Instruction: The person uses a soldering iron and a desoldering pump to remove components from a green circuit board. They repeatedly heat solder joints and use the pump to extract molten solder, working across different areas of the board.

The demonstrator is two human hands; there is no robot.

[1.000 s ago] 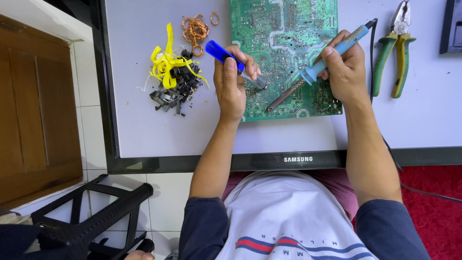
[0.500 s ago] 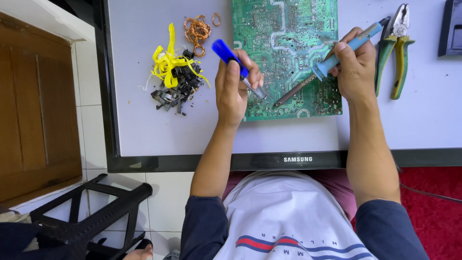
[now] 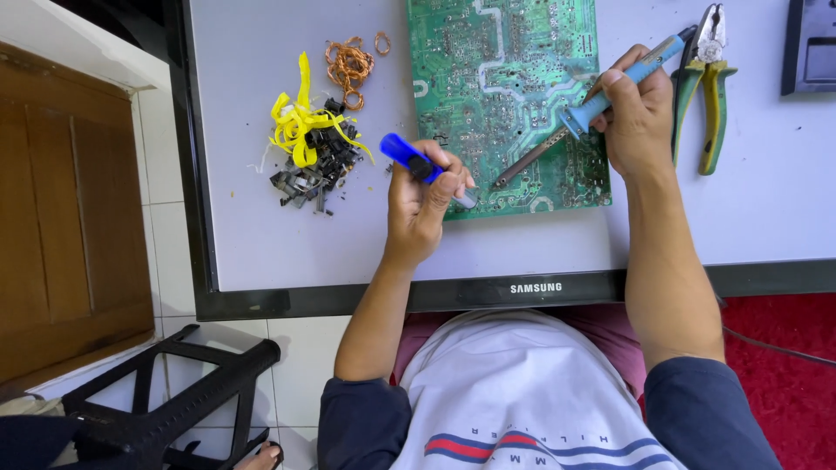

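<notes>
Near the board's front edge: the soldering iron (image 3: 570,130) tip rests on the green circuit board (image 3: 505,78), which lies at the far middle of the grey panel (image 3: 261,235).
Right hand (image 3: 640,117): closed round the iron's light-blue handle.
Left hand (image 3: 422,200): clamped on a blue-handled tool (image 3: 409,158), its end just beside the tip.
Risk: I'd judge the hot tip could slip and touch the left fingers, being so near.
Containers: none; scrap pile (image 3: 309,148) and copper wire coils (image 3: 348,63) lie loose, pliers (image 3: 710,78) toward the far right.

Flat screen (image 3: 261,218) face-up, white, black-framed
</notes>
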